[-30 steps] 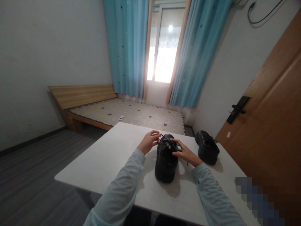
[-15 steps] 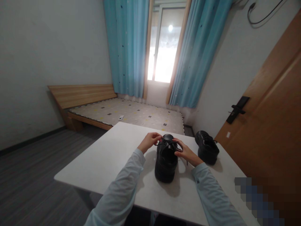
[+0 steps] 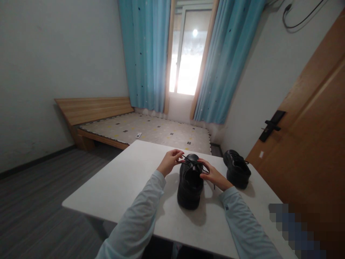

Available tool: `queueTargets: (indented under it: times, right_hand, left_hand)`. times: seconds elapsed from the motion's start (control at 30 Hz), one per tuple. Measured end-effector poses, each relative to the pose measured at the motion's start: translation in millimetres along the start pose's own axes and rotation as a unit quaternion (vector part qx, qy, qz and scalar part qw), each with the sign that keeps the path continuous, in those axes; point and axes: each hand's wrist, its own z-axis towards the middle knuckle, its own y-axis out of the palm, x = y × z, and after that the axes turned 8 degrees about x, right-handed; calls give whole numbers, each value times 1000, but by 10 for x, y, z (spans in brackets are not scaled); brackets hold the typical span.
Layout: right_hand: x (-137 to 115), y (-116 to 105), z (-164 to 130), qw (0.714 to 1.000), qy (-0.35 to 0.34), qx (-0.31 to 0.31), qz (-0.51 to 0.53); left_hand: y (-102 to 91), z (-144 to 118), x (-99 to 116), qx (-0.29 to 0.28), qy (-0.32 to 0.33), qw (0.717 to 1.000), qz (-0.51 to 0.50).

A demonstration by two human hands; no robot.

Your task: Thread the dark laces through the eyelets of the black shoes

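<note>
Left hand (image 3: 169, 162): pinching lace (image 3: 192, 162), barely shifted since earlier.
Right hand (image 3: 212, 176): fingers closed, probably gripping lace.
Shoe (image 3: 190, 183): between both hands, unmoved.
Second shoe (image 3: 237, 168): right of right hand.

Pixelated patch (image 3: 296, 230) at table's corner

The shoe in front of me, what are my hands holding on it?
Both hands pinch its lace: left hand and right hand each grip a strand above the shoe.

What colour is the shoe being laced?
Black, laces too; the shoe shows clearly in the head view, between both hands.
</note>
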Motion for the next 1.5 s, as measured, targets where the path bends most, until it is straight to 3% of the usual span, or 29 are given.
queueTargets:
  times: [0.1,0.2,0.33,0.47,0.53,0.73,1.17,1.3,1.5]
  right_hand:
    - [35,-2,12,1000,-4,-1,15]
    - [28,0,21,1000,-4,-2,20]
    - [-32,9,27,1000,-7,1,21]
    - [-67,16,21,1000,3,0,24]
    - [-64,17,16,1000,9,-3,27]
    - [-41,18,4,1000,4,4,28]
    - [-162,33,-19,998,36,-11,50]
    - [-190,18,-35,999,39,-7,36]
    - [-231,-25,-49,998,22,38,-40]
  left_hand:
    - [8,4,7,-4,15,1000,22]
    - [-11,18,49,17,78,986,144]
    - [-50,22,111,47,212,915,339]
    - [-76,16,106,-3,254,870,424]
    - [-89,19,91,-36,260,860,438]
    - [-135,25,94,-86,244,873,413]
    - [-175,72,53,3,340,798,498]
    - [-162,55,88,83,341,812,466]
    - [-115,58,119,123,297,886,336]
